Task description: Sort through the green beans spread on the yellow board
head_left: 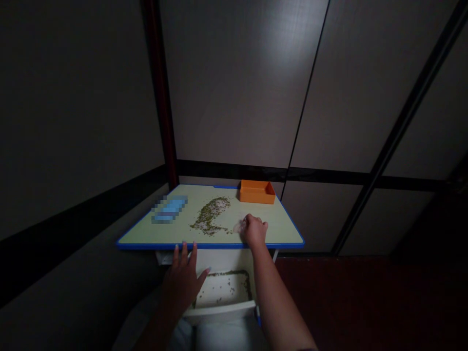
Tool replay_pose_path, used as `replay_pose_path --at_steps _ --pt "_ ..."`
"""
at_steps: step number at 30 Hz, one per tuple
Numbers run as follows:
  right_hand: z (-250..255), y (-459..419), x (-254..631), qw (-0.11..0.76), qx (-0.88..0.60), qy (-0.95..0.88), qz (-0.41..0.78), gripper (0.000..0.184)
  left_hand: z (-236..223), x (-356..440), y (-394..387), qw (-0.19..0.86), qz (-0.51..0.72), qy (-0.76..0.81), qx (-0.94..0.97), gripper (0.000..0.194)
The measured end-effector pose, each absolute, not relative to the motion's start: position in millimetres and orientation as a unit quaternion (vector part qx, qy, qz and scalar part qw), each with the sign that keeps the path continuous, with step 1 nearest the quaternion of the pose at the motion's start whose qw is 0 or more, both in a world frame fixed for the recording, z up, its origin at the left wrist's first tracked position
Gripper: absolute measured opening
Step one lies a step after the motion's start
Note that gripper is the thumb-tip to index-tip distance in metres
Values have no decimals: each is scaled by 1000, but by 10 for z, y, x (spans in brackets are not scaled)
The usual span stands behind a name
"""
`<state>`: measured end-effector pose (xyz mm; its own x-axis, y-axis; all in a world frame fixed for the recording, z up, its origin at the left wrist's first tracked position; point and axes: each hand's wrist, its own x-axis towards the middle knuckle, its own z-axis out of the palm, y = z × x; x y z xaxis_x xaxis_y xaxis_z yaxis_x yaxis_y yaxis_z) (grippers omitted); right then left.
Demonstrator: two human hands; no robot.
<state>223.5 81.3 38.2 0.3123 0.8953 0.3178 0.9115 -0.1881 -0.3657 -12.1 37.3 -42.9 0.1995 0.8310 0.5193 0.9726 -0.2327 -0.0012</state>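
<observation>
The person's right hand (255, 231) is closed, its fingers pinching a small, translucent, pinkish piece (239, 226) against the pale green, blue-edged desk (276, 227); what that piece is, I can't make out. Directly left of this hand lies a loose, crescent-shaped heap of tiny green and pale grains (209, 216). Its long axis slants from the far side, ahead and left of the right hand, back toward the left fingertips, and a thin tail of grains trails toward the pinched piece, almost meeting it.

The left hand (183, 282) is empty, fingers spread, at the desk's front edge; I cannot tell whether it touches. The heap's near end lies just beyond its fingertips, but the right hand's piece is closer to the grains. Right of the left thumb, an off-white, open drawer (223, 310) holds more scattered grains. Beyond the right hand sits a shallow, orange, rectangular box (257, 196).
</observation>
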Motion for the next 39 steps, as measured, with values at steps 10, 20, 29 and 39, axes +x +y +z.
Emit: replay_pose_path --at_steps 10,20,29,39 --pt "372 833 2227 231 -778 -584 -19 25 -431 -132 366 169 -220 -585 -762 70" --pt "379 841 2206 231 -771 -593 0 22 -481 -143 385 163 -239 -586 -757 71" --pt "368 839 2206 224 -772 -594 -1 23 -494 -146 383 165 -248 -581 -758 71" --pt "366 838 2191 233 -753 -615 4 22 -494 -149 377 164 -252 -577 -759 70"
